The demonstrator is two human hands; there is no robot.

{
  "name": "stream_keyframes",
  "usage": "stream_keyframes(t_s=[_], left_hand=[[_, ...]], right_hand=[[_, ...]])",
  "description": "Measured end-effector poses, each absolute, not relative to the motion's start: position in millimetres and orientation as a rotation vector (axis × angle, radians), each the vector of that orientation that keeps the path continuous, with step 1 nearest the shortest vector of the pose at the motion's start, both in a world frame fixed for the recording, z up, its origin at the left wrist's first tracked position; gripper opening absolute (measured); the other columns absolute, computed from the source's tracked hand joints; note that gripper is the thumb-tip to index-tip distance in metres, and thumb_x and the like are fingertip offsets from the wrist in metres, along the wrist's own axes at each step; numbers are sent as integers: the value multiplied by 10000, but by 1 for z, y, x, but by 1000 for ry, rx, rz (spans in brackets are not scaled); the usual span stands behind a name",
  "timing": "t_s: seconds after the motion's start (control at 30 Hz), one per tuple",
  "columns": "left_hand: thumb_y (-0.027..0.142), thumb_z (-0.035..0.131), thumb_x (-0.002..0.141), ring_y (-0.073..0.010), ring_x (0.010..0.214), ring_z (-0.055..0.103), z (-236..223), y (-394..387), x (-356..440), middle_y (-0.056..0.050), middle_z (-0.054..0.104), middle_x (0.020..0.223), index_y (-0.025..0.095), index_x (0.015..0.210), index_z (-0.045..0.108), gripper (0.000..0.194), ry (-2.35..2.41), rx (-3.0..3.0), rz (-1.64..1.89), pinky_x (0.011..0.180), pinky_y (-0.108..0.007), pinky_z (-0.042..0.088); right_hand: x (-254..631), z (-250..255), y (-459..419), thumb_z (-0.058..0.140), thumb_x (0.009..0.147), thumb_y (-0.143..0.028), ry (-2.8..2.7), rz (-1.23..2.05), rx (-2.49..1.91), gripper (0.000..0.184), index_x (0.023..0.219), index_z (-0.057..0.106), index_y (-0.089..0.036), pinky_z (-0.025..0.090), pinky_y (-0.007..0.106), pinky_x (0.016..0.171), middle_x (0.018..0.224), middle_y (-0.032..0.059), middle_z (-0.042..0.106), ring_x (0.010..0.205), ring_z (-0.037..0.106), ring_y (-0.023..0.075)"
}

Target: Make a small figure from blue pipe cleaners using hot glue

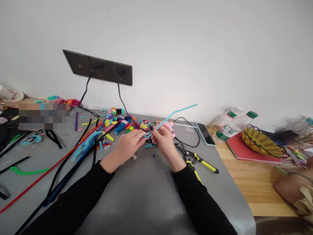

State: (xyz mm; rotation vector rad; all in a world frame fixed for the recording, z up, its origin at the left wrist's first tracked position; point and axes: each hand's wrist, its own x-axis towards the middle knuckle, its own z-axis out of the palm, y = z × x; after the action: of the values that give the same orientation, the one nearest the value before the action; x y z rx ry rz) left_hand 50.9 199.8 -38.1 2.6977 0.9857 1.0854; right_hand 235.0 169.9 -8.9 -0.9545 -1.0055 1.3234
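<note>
Both my hands meet above the middle of the grey mat, fingers pinched around a light blue pipe cleaner (179,111). Its free end sticks out up and to the right, with a bend partway along. My left hand (130,143), with a ring on one finger, is closed on the near part of it. My right hand (164,138) grips it between thumb and fingers. How the pipe cleaner is shaped between the fingertips is partly hidden. Just behind my hands sits a small colourful monkey-like figure (144,124). A pink glue gun (170,129) lies behind my right hand.
Yellow-and-black pliers (205,163) lie right of my right forearm, near a phone (205,133). Loose red, black and blue pipe cleaners (44,179) spread over the left. Plastic bottles (227,130) and a yellow basket (260,143) stand right. Another person's arm (293,184) shows at the right edge.
</note>
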Motion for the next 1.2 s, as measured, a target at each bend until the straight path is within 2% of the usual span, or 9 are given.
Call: stream_keyframes(t_s=[0.13,0.3,0.47,0.83,1.0,1.2], left_hand=[[300,408,1099,-237,961,768,-40,200,52,-122,796,1060,176,1185,715,343,989,2699,1117,778,-303,596],[305,407,1086,-243,1015,758,-36,198,52,-119,791,1112,184,1183,716,346,1040,2635,1099,854,-330,600],[330,415,1094,-246,924,761,-35,197,51,-124,793,1025,170,1145,723,352,1036,2664,1133,767,-315,585],[357,386,1114,-237,918,779,-36,198,51,-121,814,982,190,1083,760,411,1025,2611,1264,829,-331,621],[366,386,1124,-223,894,782,-35,198,50,-116,815,950,187,1066,770,428,977,2603,1360,802,-301,610],[430,375,1129,-212,863,784,-34,197,50,-112,823,966,189,1058,752,454,1011,2607,1346,765,-286,593]], right_hand=[[235,-9,170,882,702,-667,-1011,1308,-942,540,804,583,-230,396,239,500,604,-70,585,494,495,91],[233,-8,170,902,671,-657,-999,1277,-935,542,806,601,-227,448,247,544,631,-68,574,545,523,99],[233,-6,169,906,652,-668,-995,1313,-923,556,786,597,-226,463,245,545,645,-64,589,550,534,98],[230,-4,168,917,587,-706,-970,1355,-921,602,764,581,-239,485,262,535,625,-62,578,539,536,111],[231,0,166,910,632,-688,-993,1393,-885,569,772,596,-235,480,246,542,640,-51,596,552,553,106],[231,0,165,897,664,-690,-1010,1399,-875,570,766,561,-242,452,236,513,586,-76,578,493,494,90]])
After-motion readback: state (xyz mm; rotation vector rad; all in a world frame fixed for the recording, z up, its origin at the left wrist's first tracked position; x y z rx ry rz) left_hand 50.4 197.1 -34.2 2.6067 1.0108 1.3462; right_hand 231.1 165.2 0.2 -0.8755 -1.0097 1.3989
